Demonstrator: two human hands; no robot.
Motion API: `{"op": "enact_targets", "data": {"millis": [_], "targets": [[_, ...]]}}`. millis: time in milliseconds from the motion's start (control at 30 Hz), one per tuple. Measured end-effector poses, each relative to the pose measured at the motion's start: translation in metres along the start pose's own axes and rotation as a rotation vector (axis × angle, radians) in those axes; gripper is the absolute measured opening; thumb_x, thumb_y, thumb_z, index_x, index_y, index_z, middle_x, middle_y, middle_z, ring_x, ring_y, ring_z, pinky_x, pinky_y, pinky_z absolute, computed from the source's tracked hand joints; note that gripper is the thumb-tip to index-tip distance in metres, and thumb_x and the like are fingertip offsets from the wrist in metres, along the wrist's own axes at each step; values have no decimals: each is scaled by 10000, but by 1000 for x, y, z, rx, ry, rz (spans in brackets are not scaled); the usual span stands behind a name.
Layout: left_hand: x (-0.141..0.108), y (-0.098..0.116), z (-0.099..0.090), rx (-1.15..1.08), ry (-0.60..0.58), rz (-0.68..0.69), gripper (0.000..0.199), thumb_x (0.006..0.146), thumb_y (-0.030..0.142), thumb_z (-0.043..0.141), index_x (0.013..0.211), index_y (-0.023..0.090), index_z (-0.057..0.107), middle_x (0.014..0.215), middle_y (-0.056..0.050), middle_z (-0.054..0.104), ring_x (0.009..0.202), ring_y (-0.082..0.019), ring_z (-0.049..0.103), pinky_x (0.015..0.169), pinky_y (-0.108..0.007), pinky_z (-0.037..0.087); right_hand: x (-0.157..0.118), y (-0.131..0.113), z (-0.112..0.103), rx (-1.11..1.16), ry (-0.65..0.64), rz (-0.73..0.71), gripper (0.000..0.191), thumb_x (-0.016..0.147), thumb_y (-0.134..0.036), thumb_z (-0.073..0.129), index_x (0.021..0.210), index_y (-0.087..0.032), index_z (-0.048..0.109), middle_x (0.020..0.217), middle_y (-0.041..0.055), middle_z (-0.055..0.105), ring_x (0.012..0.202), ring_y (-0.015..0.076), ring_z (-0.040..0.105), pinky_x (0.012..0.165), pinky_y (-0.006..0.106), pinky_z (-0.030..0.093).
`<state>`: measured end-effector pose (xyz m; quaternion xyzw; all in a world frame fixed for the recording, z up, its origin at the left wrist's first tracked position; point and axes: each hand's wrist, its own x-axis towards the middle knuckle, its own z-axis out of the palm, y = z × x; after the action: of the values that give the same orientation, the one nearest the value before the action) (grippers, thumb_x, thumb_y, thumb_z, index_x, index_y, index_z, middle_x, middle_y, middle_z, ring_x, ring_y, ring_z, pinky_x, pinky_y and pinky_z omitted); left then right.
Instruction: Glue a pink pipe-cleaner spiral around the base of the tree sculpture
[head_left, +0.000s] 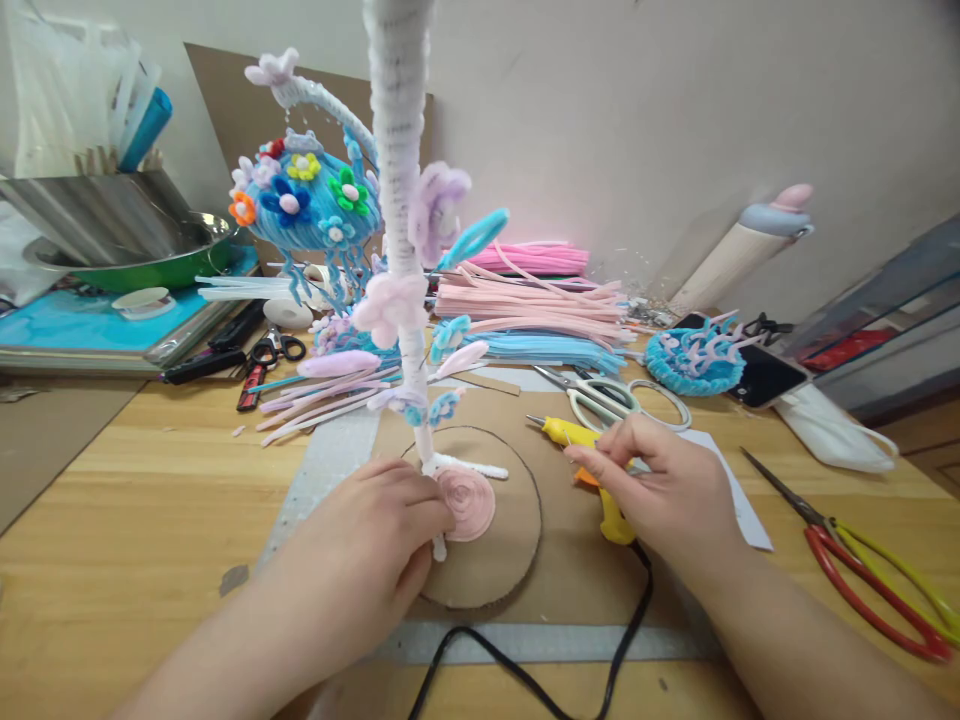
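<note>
Left hand (382, 540) curled at fuzzy white upright stem's (399, 150) foot, grip hidden, cannot tell; flat pink spiral coil (472, 505) beside it on round brown cardboard disc (491, 572), near brown cardboard sheet's (589, 585) front edge; right hand (667, 480) pinched narrow by yellow glue gun (616, 525).

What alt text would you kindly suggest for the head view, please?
A person's left hand is at the foot of a white, flower-trimmed stem, beside a pink coil on a cardboard circle; the right hand partly covers a yellow glue gun. Behind lie pink and blue fuzzy strips.
</note>
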<state>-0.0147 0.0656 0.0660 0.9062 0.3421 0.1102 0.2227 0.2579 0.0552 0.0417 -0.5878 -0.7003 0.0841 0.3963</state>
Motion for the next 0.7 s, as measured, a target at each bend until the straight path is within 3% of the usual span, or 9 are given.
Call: {"op": "enact_targets", "data": {"millis": [100, 200, 267, 400, 567, 700], "targets": [[2, 2, -1, 16, -21, 12, 257, 807, 49, 476, 907, 235, 623, 985, 26, 674, 956, -179, 552, 925, -349, 371, 8, 5, -9, -125, -83, -4, 380, 931, -388, 498, 588, -227, 468, 568, -12, 522, 554, 163, 506, 530, 289, 346], [4, 3, -1, 27, -16, 17, 232, 820, 68, 482, 901, 232, 625, 980, 24, 676, 949, -181, 550, 922, -352, 372, 12, 10, -8, -230, -231, -194, 171, 924, -270, 488, 890, -222, 648, 887, 57, 653, 859, 229, 582, 748, 362, 404], [5, 3, -1, 30, -12, 14, 214, 820, 69, 488, 881, 226, 621, 957, 22, 679, 939, -181, 550, 919, -351, 372, 11, 10, -2, -316, -293, -293, 240, 894, -178, 497, 1060, -254, 653, 1083, 75, 642, 1017, 258, 548, 876, 438, 354], [5, 2, 0, 27, -6, 21, 249, 817, 62, 492, 938, 237, 622, 990, 30, 682, 960, -178, 551, 934, -349, 364, 5, 2, 14, -438, -363, -320, 384, 896, -87, 471, 1159, -316, 632, 1276, 68, 575, 1157, 272, 471, 998, 547, 222], [5, 2, 1, 28, -8, 25, 234, 819, 66, 496, 922, 231, 626, 986, 22, 687, 959, -181, 562, 918, -351, 375, 1, -4, 21, -479, -405, -267, 184, 881, -146, 578, 925, -265, 710, 1183, 59, 623, 1145, 284, 480, 1025, 590, 177], [5, 3, 1, 34, -17, 23, 244, 837, 70, 465, 916, 224, 637, 951, 2, 687, 942, -189, 573, 884, -355, 396, 1, -13, 3, -394, -571, -290, 226, 822, -88, 616, 652, -231, 661, 946, 18, 650, 1060, 267, 524, 1019, 618, 179]]}}
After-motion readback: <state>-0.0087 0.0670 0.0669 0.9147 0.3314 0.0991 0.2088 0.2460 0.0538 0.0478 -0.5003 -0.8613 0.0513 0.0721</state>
